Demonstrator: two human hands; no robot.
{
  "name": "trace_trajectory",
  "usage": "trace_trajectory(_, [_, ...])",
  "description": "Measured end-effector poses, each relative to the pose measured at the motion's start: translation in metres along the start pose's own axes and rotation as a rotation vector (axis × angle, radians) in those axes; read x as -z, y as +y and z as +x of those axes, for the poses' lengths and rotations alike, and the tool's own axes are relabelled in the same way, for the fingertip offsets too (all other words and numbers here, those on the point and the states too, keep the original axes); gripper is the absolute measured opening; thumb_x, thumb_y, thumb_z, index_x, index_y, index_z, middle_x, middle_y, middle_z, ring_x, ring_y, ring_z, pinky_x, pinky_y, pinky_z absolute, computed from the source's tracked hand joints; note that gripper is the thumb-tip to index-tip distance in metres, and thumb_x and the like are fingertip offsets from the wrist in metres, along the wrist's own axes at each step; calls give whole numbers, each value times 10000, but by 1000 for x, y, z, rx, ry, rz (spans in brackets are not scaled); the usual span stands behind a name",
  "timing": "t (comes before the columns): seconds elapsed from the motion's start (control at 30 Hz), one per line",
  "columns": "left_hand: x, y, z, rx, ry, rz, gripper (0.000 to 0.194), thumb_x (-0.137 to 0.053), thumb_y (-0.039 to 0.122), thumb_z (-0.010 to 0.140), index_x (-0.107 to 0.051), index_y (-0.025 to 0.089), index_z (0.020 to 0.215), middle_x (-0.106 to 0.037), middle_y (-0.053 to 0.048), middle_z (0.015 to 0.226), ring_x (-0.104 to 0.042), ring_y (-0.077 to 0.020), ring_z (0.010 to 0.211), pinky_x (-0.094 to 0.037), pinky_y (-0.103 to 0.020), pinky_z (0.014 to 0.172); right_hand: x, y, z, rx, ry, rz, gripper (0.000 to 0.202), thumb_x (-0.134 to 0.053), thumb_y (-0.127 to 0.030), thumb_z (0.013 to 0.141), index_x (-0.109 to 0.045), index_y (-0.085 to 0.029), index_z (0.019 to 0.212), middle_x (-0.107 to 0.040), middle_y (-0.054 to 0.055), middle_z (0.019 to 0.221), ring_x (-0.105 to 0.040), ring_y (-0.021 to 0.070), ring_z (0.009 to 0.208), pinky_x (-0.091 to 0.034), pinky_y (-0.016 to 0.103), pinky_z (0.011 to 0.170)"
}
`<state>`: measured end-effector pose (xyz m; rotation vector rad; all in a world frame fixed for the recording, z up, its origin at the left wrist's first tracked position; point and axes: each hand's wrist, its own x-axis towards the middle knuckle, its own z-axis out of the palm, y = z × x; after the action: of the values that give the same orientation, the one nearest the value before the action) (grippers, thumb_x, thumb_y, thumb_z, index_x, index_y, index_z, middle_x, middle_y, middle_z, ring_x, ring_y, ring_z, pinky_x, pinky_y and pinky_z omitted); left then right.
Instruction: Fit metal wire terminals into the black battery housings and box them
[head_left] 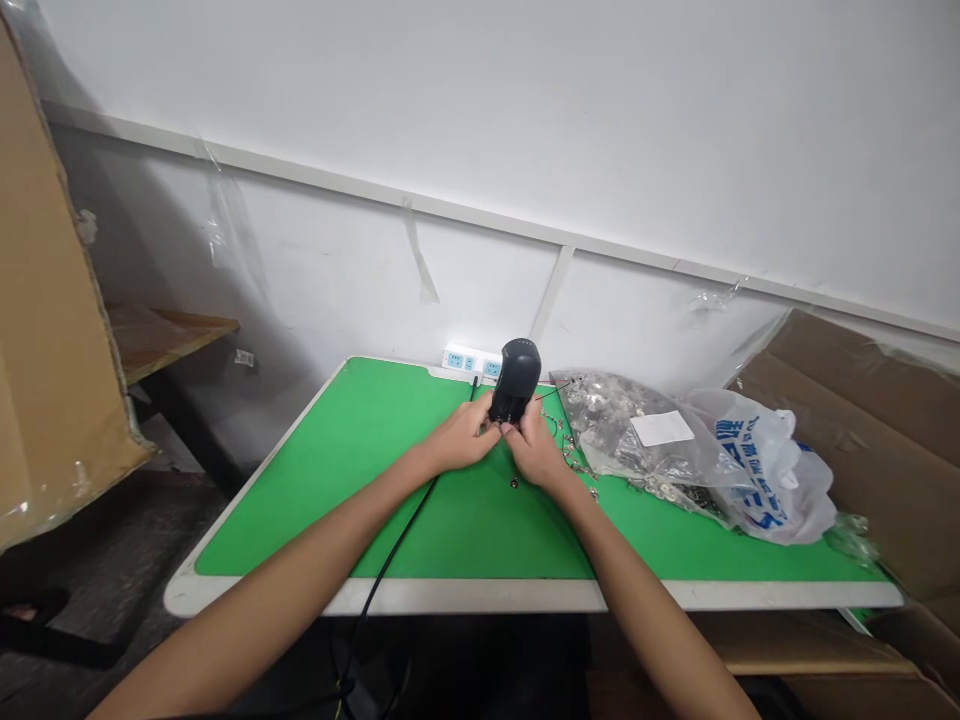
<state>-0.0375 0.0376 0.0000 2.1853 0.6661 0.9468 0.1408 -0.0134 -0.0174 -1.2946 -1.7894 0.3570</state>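
Observation:
Both hands hold a black rounded device, shaped somewhat like a large computer mouse, upright above the green tabletop. My left hand is closed on its lower left side, the thumb near the bottom edge. On the lower right, my right hand grips it, its thumb close to the other. The exact kind of device cannot be made out. Just below the hands a small dark metal piece lies on the green mat. Small metal parts are scattered to the right of my right hand.
A clear bag of metal parts with a white label and a white plastic bag lie at the right. A power strip sits against the wall. One black cable crosses the table. Cardboard stands at the left.

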Motion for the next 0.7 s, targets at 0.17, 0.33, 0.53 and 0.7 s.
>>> trace_trajectory(0.17, [-1,0,1,-50,-26,-86,308,-590,366,920,-585,176,1161,-658,-36,875,-601,-202,767,-486,-302,699,11,-3,1,36,-32,-24,427,-528,-446,979,-408,-197,1304,-629,83,1025,-653,307,983,-544,437,832])
trace_trajectory(0.33, [-3,3,3,-25,3,-179,288,-550,365,951,-565,173,1165,-643,-41,902,-595,-195,779,-492,-299,707,23,-10,3,47,-79,59,439,-546,-493,1009,-434,-204,1319,-655,70,1040,-656,272,904,-543,387,753])
trace_trajectory(0.53, [-2,4,6,46,34,-213,334,-525,264,914,-560,174,1234,-606,-4,823,-569,-175,707,-508,-305,692,25,-16,1,79,-117,149,586,-552,-495,1021,-342,-195,1478,-676,71,1052,-677,253,877,-555,374,720])
trace_trajectory(0.7, [-7,4,8,81,84,-363,361,-514,269,937,-515,200,1292,-601,-11,900,-566,-160,715,-524,-300,687,24,-20,1,77,-187,159,763,-671,-442,953,-250,-224,1551,-669,42,985,-595,194,685,-503,333,584])
